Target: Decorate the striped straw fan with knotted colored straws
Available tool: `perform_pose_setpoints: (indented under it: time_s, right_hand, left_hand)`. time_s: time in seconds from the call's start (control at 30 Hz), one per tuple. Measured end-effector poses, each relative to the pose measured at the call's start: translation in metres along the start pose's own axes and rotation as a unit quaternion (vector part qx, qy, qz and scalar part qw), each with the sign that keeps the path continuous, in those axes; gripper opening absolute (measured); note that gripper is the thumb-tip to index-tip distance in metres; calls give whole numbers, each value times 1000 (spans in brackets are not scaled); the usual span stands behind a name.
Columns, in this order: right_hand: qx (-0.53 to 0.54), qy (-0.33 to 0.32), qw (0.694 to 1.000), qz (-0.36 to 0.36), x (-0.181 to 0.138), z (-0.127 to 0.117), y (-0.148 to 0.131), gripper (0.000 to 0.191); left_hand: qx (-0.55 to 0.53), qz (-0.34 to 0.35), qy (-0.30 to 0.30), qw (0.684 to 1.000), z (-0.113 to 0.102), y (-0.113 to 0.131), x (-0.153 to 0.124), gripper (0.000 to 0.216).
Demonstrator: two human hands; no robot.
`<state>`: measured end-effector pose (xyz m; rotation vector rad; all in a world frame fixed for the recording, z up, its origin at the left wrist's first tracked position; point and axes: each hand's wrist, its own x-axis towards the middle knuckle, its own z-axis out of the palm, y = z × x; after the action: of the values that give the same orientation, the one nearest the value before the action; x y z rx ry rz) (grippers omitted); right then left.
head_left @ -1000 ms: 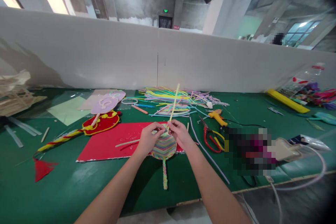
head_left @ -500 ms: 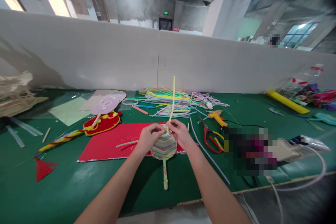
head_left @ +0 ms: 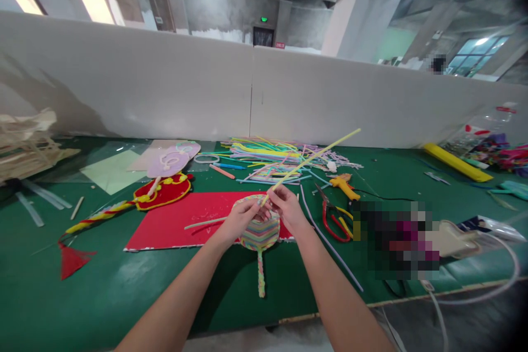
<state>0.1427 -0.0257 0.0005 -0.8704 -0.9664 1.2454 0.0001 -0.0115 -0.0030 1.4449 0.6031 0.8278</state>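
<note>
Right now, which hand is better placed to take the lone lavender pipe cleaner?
Probably the right hand: the lavender pipe cleaner lies on its outer side, while the left hand is farther off. The right seems to pinch the yellow pipe cleaner, so may need freeing.

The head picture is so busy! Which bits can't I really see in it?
All in the head view:
Striped fan: its upper part is partly covered by the left hand and right hand.
Yellow strip: its lower end is hidden at the fingertips.
Wooden-looking frame: cut off by the left edge.
Red board: its pale marks are too faint to read.
Blocky patch: pixel squares hide what's there.
</note>
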Motion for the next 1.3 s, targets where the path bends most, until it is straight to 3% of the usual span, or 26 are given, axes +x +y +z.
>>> perform_pose_setpoints:
  time_s: [0.13,0.4,0.9,1.07,1.23,1.3]
  right_hand:
    - [-2,-19,1000,4,-1,0,1,21]
    - [-6,0,1000,-5,0,0,2,23]
    - [-17,-32,999,8,-1,0,1,20]
    - [-35,-26,999,-6,-1,0,4,19]
    - [-61,-15,998,-17,0,0,8,21]
    - [-70,-6,997,-16,1,0,7,23]
  left_hand:
    - [-61,-7,-22,998,3,-5,0,36]
    - [22,-17,8,1000,0,-11,0,39]
    - [-4,-19,-1,1000,7,-4,-1,35]
    - [65,-6,38,997,4,-4,1,33]
    - [121,-7,126,985,-1,-6,3,34]
    - [120,0,120,985,-3,-5,3,34]
